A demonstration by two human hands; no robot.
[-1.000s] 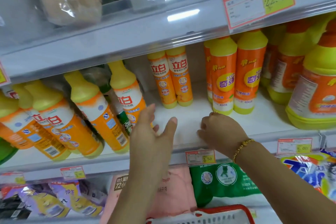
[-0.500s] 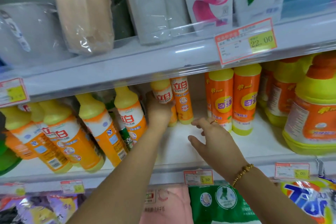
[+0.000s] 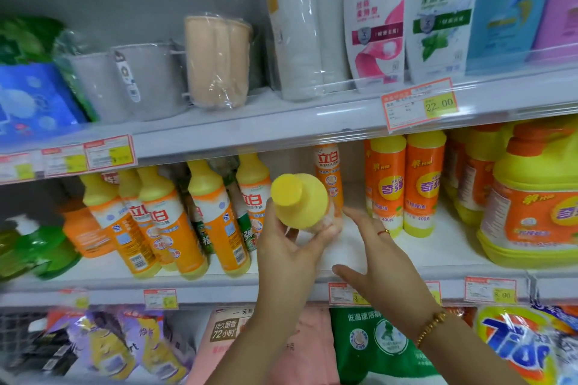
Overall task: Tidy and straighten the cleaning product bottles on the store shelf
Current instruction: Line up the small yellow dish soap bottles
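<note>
1. The held bottle is grasped by the left grip, with fingers and thumb curled round its body below the yellow shoulder.
2. The held bottle is positioned above the front of the middle shelf, in the gap between the leaning row and the twin bottles.
3. The held bottle is tilted so that its flat yellow cap faces the camera. Its label is hidden and only a pale part of the body is seen between the fingers.
4. The right grip is released, with fingers extended just beside the lower end of the held bottle. Contact cannot be confirmed.
5. "立白" is printed in red on the upright bottle directly behind the held bottle, and on the orange-and-white labels of the leaning row, whose bottles tilt to the left.
6. "400克" is printed near the base of each of the twin bottles, which stand upright and touch.
7. "22.00" is shown on the price tag clipped to the upper shelf edge.
8. "head & shoulders" is marked on the white shampoo bottles above that tag.
9. "Tide" is read on the bag on the lower shelf, and "72小时" on the pink pack.
</note>
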